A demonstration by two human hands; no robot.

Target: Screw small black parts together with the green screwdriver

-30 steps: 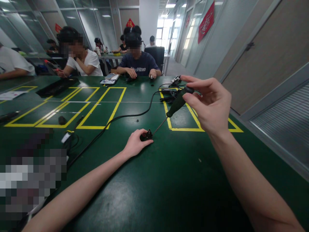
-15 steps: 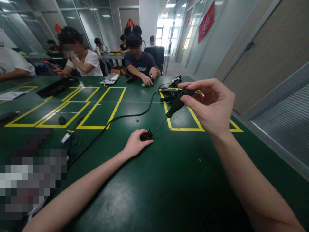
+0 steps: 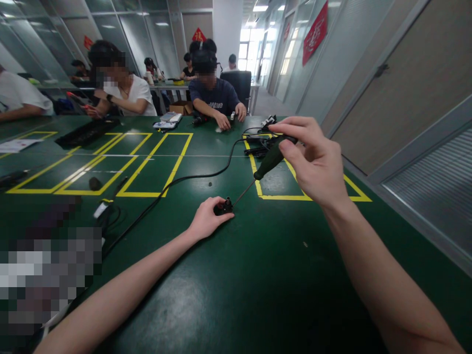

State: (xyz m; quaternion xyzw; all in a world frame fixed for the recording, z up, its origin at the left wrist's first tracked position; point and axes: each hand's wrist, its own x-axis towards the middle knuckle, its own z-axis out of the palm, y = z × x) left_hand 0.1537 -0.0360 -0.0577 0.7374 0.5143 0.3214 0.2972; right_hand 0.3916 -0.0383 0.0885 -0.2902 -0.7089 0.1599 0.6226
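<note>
- Small black part [image 3: 227, 205]: dark, stubby, perhaps metal-tipped, on the counter [image 3: 236, 275]
- Left hand [image 3: 208, 217]: thumb and fingers pinching it
- Right hand [image 3: 317, 164]: fingers curled around screwdriver [image 3: 271, 157]

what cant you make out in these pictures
All in the head view:
- Where the screwdriver tip meets the small black part: too small to tell.
- The near-left side of that part: covered by the left hand.
- Some of the dark items: behind the screwdriver handle and right hand.
- What the pixelated patch shows: masked.
- The leftmost person: cut off by the left edge.
</note>
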